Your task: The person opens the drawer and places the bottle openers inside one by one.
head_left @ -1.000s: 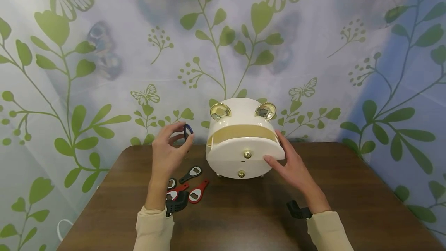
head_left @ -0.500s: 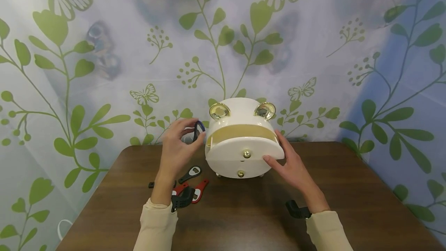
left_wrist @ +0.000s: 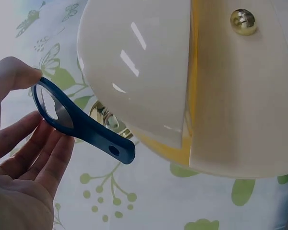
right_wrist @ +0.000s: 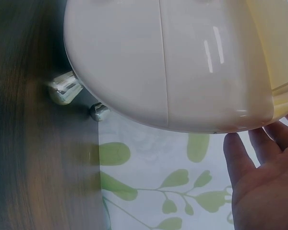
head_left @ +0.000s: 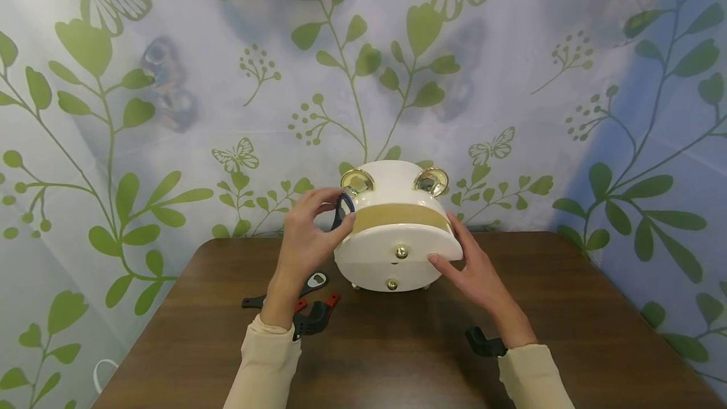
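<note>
My left hand (head_left: 309, 232) pinches a blue bottle opener (left_wrist: 89, 127) by its round head, between thumb and fingertips. In the left wrist view the opener's handle points towards the white drawer box (head_left: 392, 175). That hand is at the box's left side, close to the upper drawer (head_left: 369, 242), which is pulled out with its yellow inside showing. My right hand (head_left: 477, 273) holds the drawer's right edge, thumb towards the front and fingers along the side. In the right wrist view, fingertips (right_wrist: 234, 143) meet the white shell.
Below my left forearm lie a black bottle opener (head_left: 315, 281), a red one (head_left: 332, 298) and a dark handle end (head_left: 253, 302), partly hidden. The box has gold ears (head_left: 431, 180) and small feet on the brown table (head_left: 397, 346). A patterned cloth (head_left: 255, 81) hangs behind.
My left hand has moved right with the blue bottle opener, from beside the box to the open drawer's left edge. The right hand keeps its place at the drawer.
</note>
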`<state>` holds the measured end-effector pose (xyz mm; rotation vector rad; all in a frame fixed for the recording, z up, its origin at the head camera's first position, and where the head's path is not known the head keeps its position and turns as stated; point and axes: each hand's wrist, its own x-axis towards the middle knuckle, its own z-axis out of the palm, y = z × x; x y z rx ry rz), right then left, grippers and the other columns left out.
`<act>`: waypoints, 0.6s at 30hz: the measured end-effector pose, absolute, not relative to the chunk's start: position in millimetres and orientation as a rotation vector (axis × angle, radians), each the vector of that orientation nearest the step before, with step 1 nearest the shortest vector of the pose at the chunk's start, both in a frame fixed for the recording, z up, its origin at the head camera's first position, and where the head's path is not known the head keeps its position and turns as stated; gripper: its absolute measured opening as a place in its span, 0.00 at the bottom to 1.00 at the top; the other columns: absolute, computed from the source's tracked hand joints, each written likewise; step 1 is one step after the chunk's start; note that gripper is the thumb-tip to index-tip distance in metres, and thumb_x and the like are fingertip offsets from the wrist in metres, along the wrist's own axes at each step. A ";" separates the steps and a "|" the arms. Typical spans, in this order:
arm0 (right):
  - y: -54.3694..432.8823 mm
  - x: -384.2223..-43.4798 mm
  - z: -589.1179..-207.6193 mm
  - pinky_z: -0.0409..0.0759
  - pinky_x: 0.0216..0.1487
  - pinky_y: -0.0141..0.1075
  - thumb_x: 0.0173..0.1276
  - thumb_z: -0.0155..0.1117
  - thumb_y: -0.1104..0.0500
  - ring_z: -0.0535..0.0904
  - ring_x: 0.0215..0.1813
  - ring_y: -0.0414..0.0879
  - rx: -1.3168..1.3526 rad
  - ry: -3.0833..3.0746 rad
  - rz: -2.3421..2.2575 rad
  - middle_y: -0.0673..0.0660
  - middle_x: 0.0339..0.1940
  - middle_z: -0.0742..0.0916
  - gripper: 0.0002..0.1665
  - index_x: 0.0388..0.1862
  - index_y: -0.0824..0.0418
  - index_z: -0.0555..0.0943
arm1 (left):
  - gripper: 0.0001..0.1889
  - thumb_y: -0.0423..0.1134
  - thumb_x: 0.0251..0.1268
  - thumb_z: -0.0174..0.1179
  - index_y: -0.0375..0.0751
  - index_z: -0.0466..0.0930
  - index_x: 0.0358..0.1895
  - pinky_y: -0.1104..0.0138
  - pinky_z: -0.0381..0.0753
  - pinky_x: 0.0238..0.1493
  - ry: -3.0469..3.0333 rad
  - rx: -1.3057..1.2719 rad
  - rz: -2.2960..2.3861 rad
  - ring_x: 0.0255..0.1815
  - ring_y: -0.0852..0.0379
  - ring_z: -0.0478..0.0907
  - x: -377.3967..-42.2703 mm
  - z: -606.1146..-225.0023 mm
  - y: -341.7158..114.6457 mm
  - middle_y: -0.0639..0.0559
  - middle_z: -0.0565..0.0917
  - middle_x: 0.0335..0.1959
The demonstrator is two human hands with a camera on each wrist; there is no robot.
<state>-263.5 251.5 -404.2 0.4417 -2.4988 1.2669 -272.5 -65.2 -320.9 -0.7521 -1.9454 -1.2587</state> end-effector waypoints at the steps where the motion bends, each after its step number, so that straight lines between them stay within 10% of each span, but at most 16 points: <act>1: 251.6 -263.6 -404.3 0.71 0.67 0.66 0.73 0.68 0.46 0.71 0.73 0.61 0.442 -2.501 1.264 0.60 0.82 0.65 0.54 0.87 0.45 0.48 | 0.21 0.32 0.58 0.74 0.31 0.84 0.55 0.62 0.85 0.57 -1.940 -0.762 -1.255 0.51 0.47 0.85 -272.8 -320.1 -63.5 0.40 0.84 0.53; 18: 252.2 -264.3 -405.3 0.70 0.67 0.67 0.72 0.69 0.46 0.70 0.74 0.62 0.444 -2.499 1.255 0.60 0.82 0.65 0.54 0.87 0.48 0.49 | 0.20 0.33 0.59 0.73 0.31 0.84 0.55 0.65 0.84 0.58 -2.002 -0.824 -1.222 0.49 0.48 0.83 -277.7 -313.5 -45.4 0.42 0.83 0.51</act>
